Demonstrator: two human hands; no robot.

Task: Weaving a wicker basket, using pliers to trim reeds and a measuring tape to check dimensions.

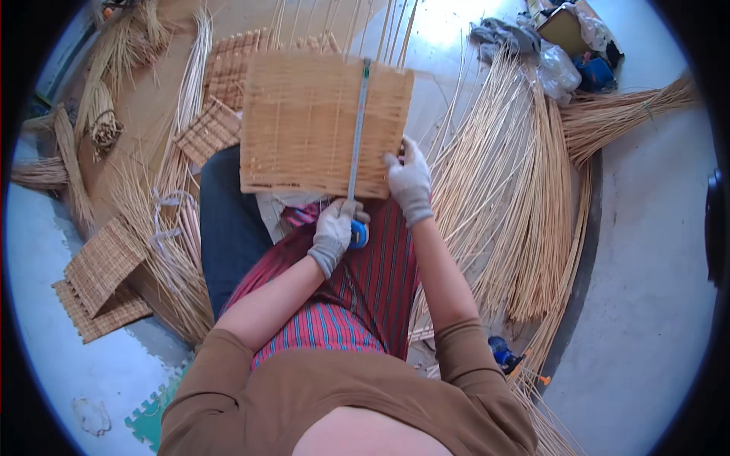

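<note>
A rectangular woven panel (304,125) of tan split cane lies over my lap, its near edge toward me. Across its right part stretches the pale blade of a tape measure (359,235), running from the near edge up to the far edge. My left hand (332,234), in a white-grey knit glove, is closed at the tape's blue case by the near edge. Gloved as well, my right hand (411,184) grips the panel's lower right edge, thumb on top; its other fingers are partly hidden.
Long loose cane strips (525,205) fan over the floor to my right. Smaller woven mats (106,266) lie at the left, near tied cane bundles (99,114). Plastic bags (559,72) and a blue container (595,74) sit at the far right. A blue tool (502,352) lies by my right elbow.
</note>
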